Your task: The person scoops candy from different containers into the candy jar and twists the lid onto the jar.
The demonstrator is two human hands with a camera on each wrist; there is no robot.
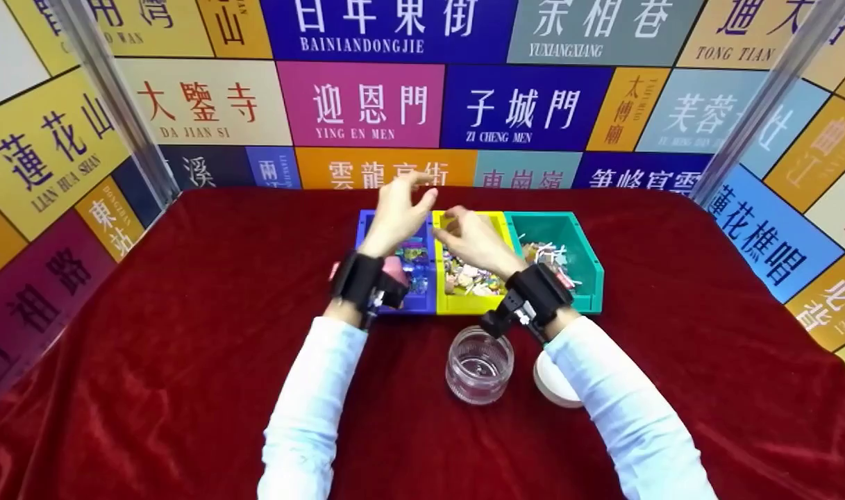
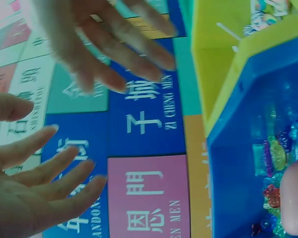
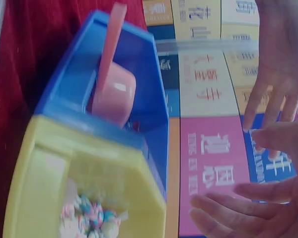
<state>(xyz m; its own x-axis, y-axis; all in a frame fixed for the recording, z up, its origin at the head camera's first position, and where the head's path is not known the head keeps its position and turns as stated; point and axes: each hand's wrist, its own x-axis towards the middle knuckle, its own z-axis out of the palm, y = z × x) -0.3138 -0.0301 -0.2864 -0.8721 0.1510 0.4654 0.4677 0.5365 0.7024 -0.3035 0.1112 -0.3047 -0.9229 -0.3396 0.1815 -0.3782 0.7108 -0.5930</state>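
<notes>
Both hands hover above the row of bins with relaxed, spread fingers and hold nothing. My left hand [image 1: 398, 215] is over the blue bin [image 2: 228, 148], and my right hand [image 1: 476, 239] over the yellow bin [image 1: 439, 302]. Shiny coloured gem-like pieces [image 2: 275, 153] lie in the blue bin, together with a pink scoop [image 3: 118, 91] whose handle sticks up past the rim. Small multicoloured pieces [image 1: 474, 278] fill the bottom of the yellow bin. In the head view the wrists and forearms hide parts of the bins.
A green bin [image 1: 589, 295] holding small pieces with white sticks adjoins the yellow one. Nearer stands an uncovered clear jar [image 1: 479, 375]; a white lid [image 1: 555, 382] lies beside it, partly under the right sleeve. Dark red cloth [image 1: 207, 333] covers the table, with printed sign panels [image 1: 360, 104] behind.
</notes>
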